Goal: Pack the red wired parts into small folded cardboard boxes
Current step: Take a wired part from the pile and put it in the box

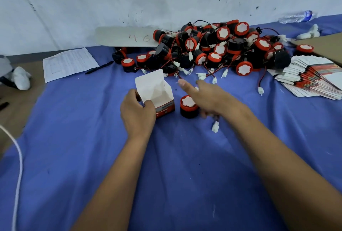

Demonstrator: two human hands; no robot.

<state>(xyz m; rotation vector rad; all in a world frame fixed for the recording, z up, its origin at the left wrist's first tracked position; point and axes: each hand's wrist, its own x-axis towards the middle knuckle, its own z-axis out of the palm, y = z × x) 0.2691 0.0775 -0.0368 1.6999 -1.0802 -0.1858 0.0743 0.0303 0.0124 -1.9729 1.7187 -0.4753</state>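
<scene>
Nearest us, our two bare forearms reach out over the blue cloth-covered counter [74, 138]. Our left hand [137, 112] grips the near-left corner of a small open cardboard box, white inside with a red printed base [157, 94], its lid flap standing up at the far side. Just right of the box stands one red-capped black cylindrical part with a white disc on top [188, 106], upright on the cloth; its thin wire trails near and right to a white plastic plug [215, 126]. Our right hand [209, 95] hovers over that part with the fingers spread and relaxed, holding nothing we can make out, though it is blurred.

We judge the part to be a stiff, fairly light plastic body, easy to pinch round its black sides below the red rim; the wire is limp and will likely need tucking in beside it.

Farther off lies the big heap of identical red-and-black wired parts [212, 49], and at far right a fanned stack of flat unfolded cartons [311, 79].
</scene>
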